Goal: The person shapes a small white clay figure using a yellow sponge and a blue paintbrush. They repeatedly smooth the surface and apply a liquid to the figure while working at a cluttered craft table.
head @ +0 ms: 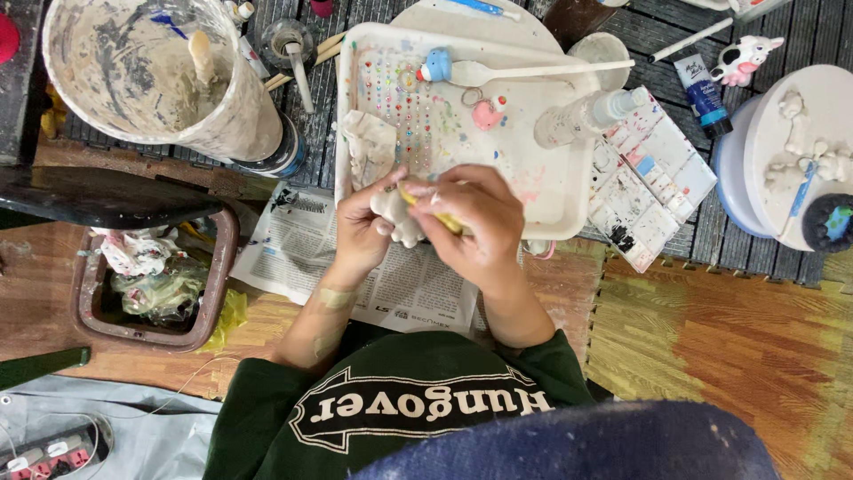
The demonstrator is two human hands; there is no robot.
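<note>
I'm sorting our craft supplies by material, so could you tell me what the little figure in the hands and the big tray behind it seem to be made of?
The figure, held in the left hand, looks like unpainted plaster or air-dry clay: matte, chalky white, with lumpy moulded shapes. The right hand presses something yellow against it, material unclear. The tray appears to be white plastic: smooth, with rounded moulded corners and paint stains.

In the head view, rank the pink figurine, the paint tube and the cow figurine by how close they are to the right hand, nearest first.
From the right hand:
1. Pink figurine, in the white tray just beyond the hand.
2. Blue-and-white paint tube, off to the side past the tray.
3. Cow figurine, beyond the tube.
</note>
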